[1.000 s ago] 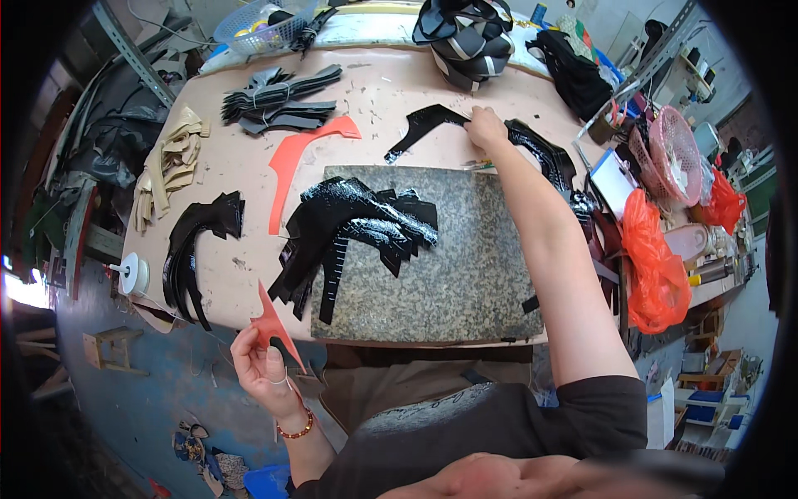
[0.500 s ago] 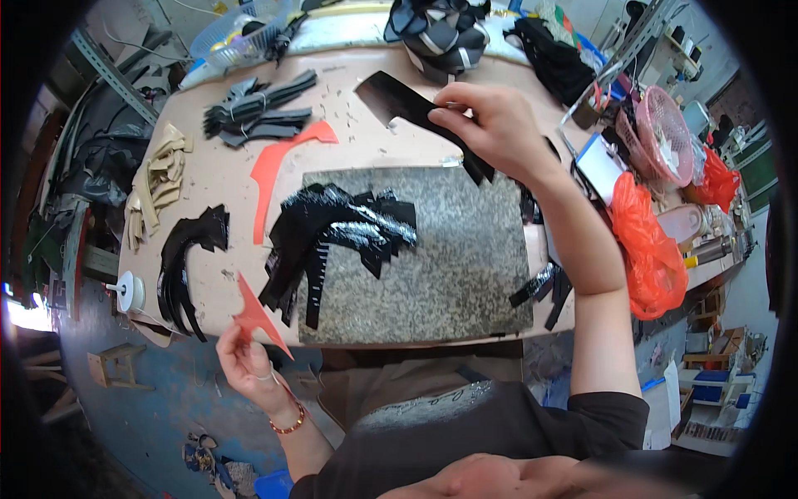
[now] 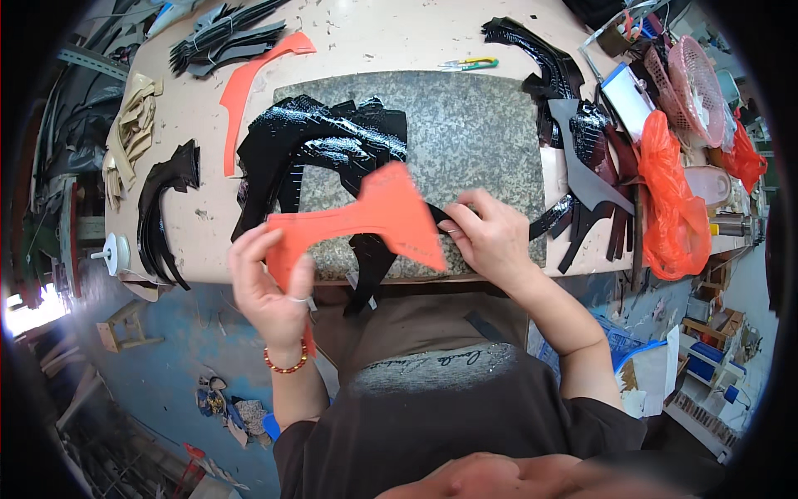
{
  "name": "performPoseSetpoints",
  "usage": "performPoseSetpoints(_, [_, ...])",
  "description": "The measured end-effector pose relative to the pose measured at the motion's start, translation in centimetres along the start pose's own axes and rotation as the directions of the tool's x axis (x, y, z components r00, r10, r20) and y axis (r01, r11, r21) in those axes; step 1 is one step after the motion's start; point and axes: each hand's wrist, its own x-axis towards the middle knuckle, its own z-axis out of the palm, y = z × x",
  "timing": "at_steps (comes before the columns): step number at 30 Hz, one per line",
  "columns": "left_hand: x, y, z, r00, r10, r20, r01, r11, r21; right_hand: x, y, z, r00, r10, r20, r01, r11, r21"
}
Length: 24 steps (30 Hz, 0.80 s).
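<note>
My left hand holds a coral-red pattern piece with a curved cut-out, raised over the near part of the board. Thumb and fingers pinch its left end. My right hand is closed on a glossy black cut piece, gripping it at its right end. Much of that black piece lies hidden behind the red pattern, and its lower end hangs past the table's near edge. Just beyond, a pile of shiny black curved pieces rests partly on the mottled grey board.
Another red pattern and more black pieces lie to the left, near beige strips and a white spool. Yellow-green thread snips sit beyond the board. At right are black pieces, a grey piece and a red plastic bag.
My right hand has come down and nearer with the black piece. My left hand has brought the red pattern up and rightward in front of it. The whole view has shifted.
</note>
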Motion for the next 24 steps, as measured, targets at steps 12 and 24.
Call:
performPoseSetpoints(12, [0.2,1.4,2.6,0.994,0.057,0.096,-0.068,0.991,0.114,-1.9,-0.7,-0.5,0.991,0.067,0.117,-0.083,0.987,0.135])
performPoseSetpoints(24, [-1.8,0.1,7.4,0.791,0.221,0.571,-0.390,0.901,0.192,-5.1,4.3,-4.7,0.846,0.512,-0.147,-0.187,0.544,0.818])
